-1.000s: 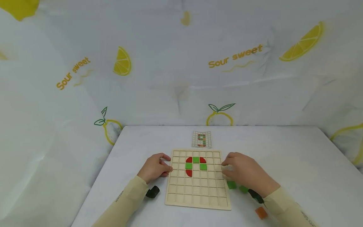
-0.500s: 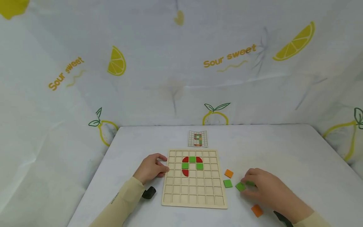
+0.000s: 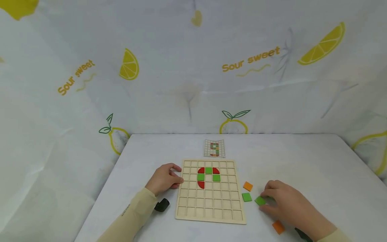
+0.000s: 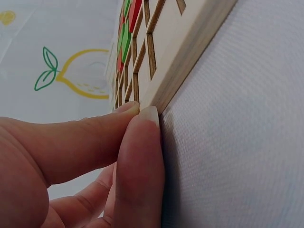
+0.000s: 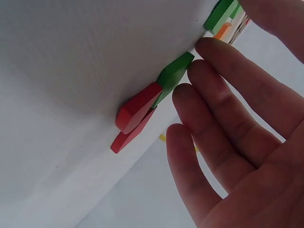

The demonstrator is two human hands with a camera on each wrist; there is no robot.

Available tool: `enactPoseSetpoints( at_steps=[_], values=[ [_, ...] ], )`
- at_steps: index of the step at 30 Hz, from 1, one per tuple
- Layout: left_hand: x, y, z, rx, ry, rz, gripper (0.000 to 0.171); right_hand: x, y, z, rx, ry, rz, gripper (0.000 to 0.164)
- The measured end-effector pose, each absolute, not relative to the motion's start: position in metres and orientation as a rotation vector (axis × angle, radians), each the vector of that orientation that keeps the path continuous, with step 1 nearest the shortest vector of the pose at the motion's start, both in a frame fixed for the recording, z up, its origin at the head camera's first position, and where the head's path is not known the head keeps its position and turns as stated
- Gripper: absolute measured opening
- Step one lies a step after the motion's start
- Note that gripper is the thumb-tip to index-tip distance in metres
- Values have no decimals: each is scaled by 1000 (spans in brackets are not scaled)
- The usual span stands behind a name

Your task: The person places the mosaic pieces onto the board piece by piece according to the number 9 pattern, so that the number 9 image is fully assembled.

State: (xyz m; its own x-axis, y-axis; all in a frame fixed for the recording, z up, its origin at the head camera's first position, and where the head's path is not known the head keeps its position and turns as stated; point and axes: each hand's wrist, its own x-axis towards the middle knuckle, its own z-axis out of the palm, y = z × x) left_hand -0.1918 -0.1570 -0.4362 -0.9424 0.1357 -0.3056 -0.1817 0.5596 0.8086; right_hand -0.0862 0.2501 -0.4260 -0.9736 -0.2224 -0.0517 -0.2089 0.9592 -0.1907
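To the right of the wooden grid board (image 3: 209,204), a green square tile (image 3: 259,201) lay between your right hand's (image 3: 282,203) thumb and fingers, which stood well parted; whether they touched it, you could not tell. At the board's left edge, your left hand (image 3: 164,178) pinched the rim. Your right wrist view showed two red pieces (image 5: 139,108) by another green tile (image 5: 175,76), right of the board; the head view did not show those reds. Beyond the board, the printed card's (image 3: 214,148) details were too small to make out.
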Motion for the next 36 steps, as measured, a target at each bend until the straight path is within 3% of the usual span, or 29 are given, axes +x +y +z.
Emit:
enactPoseSetpoints(
  at_steps=[16, 36],
  values=[
    [-192, -162, -434, -13, 2470, 1337, 40, -104, 238, -419, -406, 3072, -358, 20],
    [-191, -159, -435, -11, 2457, 1365, 40, -152, 149, -408, -768, 2967, -629, 14]
  ],
)
